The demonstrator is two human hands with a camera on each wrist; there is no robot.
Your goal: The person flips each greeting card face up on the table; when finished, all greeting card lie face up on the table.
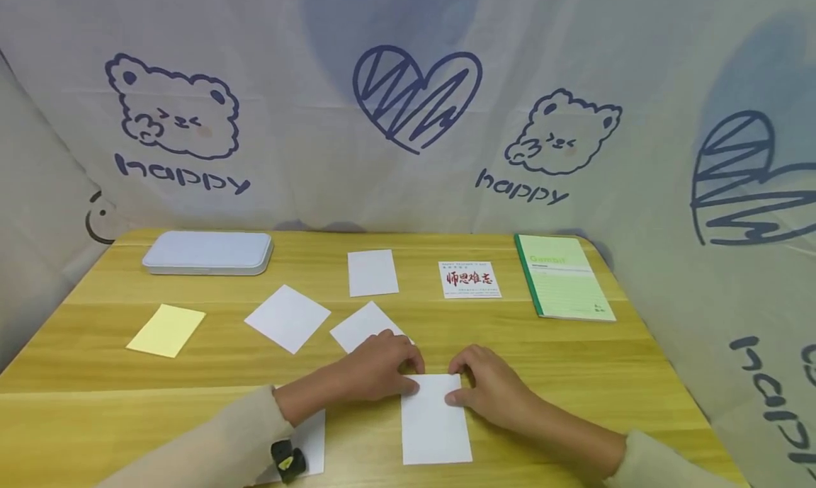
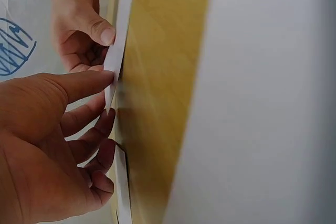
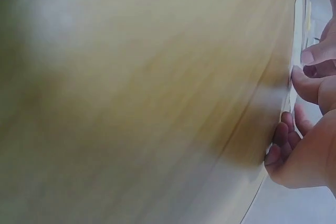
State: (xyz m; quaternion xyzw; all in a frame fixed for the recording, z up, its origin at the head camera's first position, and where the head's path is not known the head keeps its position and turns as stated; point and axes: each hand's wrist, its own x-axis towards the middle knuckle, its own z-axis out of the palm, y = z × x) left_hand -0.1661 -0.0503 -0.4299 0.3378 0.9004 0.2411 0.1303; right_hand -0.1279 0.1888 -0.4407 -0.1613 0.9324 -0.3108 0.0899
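A white sheet of paper (image 1: 436,431) lies on the table near its front edge. My left hand (image 1: 377,366) pinches its far left corner between thumb and fingers, and the left wrist view shows the thumb (image 2: 89,84) pressed on the paper's face. At the far right corner, my right hand (image 1: 492,387) grips the same sheet, thumb on top and fingers behind the edge. Just beyond the left hand, another white sheet (image 1: 357,326) is partly covered by it. A further white sheet (image 1: 314,442) sits under the left forearm, partly hidden by the sleeve.
Farther back are two white sheets (image 1: 288,318) (image 1: 372,273), a yellow paper (image 1: 167,330) and a white case (image 1: 207,252). A card with red characters (image 1: 469,280) and a green notebook (image 1: 566,277) lie at the back right. A printed curtain (image 1: 421,190) hangs behind the table.
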